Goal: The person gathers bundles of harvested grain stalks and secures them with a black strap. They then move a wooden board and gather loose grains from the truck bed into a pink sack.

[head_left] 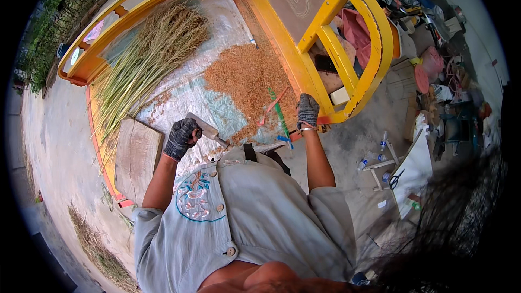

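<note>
My left hand point(182, 139), in a dark grey knit glove, is closed around a short tool point(208, 128) with a wooden grip and a metal end. Its exact kind is not clear. Beside that hand stands a thick wooden block point(137, 157). My right hand point(308, 112), gloved alike, is closed at the near right corner of the yellow wooden frame point(279, 32). Ahead of both hands, reddish-brown grain point(244, 84) lies heaped on a silvery sheet point(179, 95). Cut stalks with seed heads point(154, 54) lie in a bundle at the left.
Red and green strips point(278, 111) lie at the grain's near edge. On the right are plastic bottles point(374, 157), a small wooden stand point(380, 167), black-handled scissors point(396, 179) on a white board and piled clutter point(434, 70). Dry stalks point(100, 247) lie on the floor at lower left.
</note>
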`<state>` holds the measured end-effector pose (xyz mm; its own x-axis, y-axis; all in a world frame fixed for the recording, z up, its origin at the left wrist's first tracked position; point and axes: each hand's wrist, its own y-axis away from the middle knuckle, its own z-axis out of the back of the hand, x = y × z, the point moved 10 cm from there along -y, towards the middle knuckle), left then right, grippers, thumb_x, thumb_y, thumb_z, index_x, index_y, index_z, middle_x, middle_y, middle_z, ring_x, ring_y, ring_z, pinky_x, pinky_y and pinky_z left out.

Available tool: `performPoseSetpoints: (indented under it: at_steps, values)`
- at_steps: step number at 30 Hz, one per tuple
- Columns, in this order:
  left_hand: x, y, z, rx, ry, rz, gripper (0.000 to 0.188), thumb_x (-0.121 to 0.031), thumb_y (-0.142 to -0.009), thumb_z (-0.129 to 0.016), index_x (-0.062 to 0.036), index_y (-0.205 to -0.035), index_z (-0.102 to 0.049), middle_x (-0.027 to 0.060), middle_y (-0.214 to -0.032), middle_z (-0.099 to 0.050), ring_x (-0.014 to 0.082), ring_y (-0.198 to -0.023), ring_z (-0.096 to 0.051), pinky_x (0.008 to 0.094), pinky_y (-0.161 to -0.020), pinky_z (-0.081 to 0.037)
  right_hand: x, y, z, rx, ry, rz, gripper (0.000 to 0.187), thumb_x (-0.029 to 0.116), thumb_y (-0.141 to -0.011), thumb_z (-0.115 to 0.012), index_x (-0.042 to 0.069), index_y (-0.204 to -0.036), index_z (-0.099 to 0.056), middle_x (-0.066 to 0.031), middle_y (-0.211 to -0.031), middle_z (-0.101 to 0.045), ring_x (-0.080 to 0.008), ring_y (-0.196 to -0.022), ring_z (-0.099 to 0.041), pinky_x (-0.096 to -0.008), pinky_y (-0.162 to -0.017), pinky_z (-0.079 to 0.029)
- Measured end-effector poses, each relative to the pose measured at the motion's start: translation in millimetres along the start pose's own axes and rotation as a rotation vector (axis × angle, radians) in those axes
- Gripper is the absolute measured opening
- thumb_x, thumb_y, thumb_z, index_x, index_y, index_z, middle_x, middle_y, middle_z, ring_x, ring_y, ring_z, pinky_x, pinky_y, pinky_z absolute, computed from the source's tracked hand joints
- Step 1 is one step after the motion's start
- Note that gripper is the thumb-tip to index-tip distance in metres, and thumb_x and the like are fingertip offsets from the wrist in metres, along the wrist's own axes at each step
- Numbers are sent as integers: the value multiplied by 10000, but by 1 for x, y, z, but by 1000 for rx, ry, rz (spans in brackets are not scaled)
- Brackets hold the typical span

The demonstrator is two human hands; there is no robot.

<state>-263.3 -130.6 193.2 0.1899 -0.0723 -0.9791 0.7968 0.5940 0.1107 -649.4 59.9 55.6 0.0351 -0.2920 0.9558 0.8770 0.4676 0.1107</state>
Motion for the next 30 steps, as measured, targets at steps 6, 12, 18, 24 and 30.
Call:
performPoseSetpoints:
  at_steps: [6,12,18,24,30]
  values:
    - [42,-67,-49,-158,-788,5,447,-395,-838,-563,-39,-1109,-575,177,-1125,-550,287,-1032,-525,375,-861,-441,-56,82,78,83,952,296,278,304,-828,-546,65,-944,-631,-175,-843,-633,-346,-826,-593,-444,-736,-456]
    - [110,-87,-71,142,-1080,149,343,-391,-750,-624,-131,-970,-664,164,-1267,-472,336,-1056,-512,445,-885,-406,-103,200,182,422,1504,-721,539,467,-657,-653,151,-1087,-576,-120,-1262,-440,-307,-1100,-495,-436,-839,-455]
    - [102,-81,-56,-48,-806,34,215,-223,-687,-683,-76,-844,-667,157,-1007,-618,326,-921,-582,417,-789,-464,-151,181,106,666,1312,-489,266,279,-711,-548,152,-922,-650,-118,-946,-638,-299,-921,-603,-409,-771,-491]
    - [122,-55,-34,-234,-661,246,201,-229,-730,-677,-29,-737,-661,169,-952,-629,320,-829,-611,392,-711,-489,-121,45,-68,773,1104,-165,381,290,-831,-502,161,-1190,-491,-200,-1024,-591,-359,-968,-574,-474,-796,-461]
    - [157,-6,-23,-448,-591,591,458,-180,-708,-707,-20,-1111,-556,170,-1060,-573,244,-778,-625,344,-701,-506,-149,-38,-164,970,1239,-169,368,342,-866,-430,109,-1146,-484,-223,-1061,-567,-344,-960,-573,-472,-788,-452]
